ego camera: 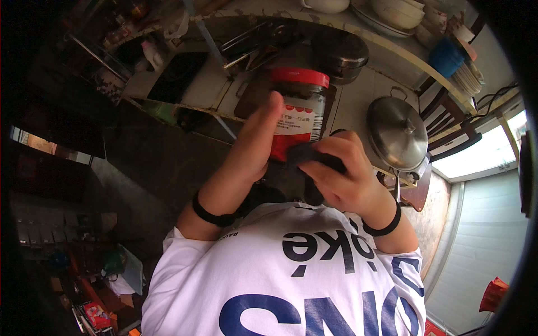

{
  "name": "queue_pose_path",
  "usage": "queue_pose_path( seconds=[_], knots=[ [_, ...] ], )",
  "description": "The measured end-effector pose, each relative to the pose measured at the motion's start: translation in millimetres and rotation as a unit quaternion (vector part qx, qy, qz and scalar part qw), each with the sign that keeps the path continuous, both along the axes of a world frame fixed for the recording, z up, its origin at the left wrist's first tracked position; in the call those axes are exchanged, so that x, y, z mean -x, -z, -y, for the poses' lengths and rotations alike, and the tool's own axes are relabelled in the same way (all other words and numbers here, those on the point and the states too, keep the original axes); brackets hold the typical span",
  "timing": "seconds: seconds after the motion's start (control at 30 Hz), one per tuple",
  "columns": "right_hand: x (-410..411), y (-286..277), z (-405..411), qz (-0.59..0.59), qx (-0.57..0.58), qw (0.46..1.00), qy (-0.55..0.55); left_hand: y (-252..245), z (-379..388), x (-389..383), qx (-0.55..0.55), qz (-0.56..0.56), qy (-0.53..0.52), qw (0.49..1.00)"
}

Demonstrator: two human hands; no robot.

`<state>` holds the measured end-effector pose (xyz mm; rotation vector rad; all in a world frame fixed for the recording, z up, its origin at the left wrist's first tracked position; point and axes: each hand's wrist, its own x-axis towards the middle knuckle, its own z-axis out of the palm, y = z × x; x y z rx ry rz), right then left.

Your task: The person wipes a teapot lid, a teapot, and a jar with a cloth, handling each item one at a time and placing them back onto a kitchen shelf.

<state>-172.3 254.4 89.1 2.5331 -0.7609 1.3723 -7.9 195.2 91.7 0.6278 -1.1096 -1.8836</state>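
A glass jar [296,119] with a red lid [300,77] stands upright in front of my chest. Its red and white label bears writing and a barcode. My left hand [262,134] is wrapped around the jar's left side, thumb pointing up. Dark contents show through the glass below the lid. In my right hand [346,172] is a dark, soft-looking piece, probably a cloth [313,156], pinched between thumb and fingers. It overlaps the jar's lower right; whether it touches the glass I cannot tell. The fingers of my left hand are hidden behind the jar.
Behind the jar, a brown board [252,98] lies on the tiled counter [357,98]. A lidded steel pot [395,134] stands right, a darker lidded pot [339,56] farther back. Overhead runs a shelf [290,16] with bowls [397,17]. A black flat panel [178,75] is at left.
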Motion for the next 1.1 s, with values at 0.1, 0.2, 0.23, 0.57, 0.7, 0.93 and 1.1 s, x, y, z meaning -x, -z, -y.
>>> queue_pose_path(
  seconds=[0.1,0.2,0.23,0.57,0.7,0.93,1.1],
  knots=[
    [5,4,-2,0.03,-0.011,0.999,0.021,1,-2,-5,-0.035,-0.049,0.008,0.998],
    [10,9,-3,0.035,-0.006,0.999,0.034,9,3,-9,-0.012,-0.064,0.022,0.998],
    [11,9,-5,0.051,-0.017,0.998,0.043,11,5,-11,0.006,-0.061,0.031,0.998],
    [6,9,-2,0.206,-0.056,0.977,0.01,11,-8,-10,0.012,-0.097,0.097,0.99],
    [1,-4,-1,0.183,-0.093,0.977,0.058,7,-10,-3,-0.051,-0.115,0.039,0.991],
    [-6,-9,-4,0.093,-0.058,0.993,0.053,7,-9,-5,0.045,-0.073,0.027,0.996],
    [-9,-10,5,0.107,-0.036,0.993,0.042,-14,-24,1,-0.025,-0.061,-0.034,0.997]
  ],
)
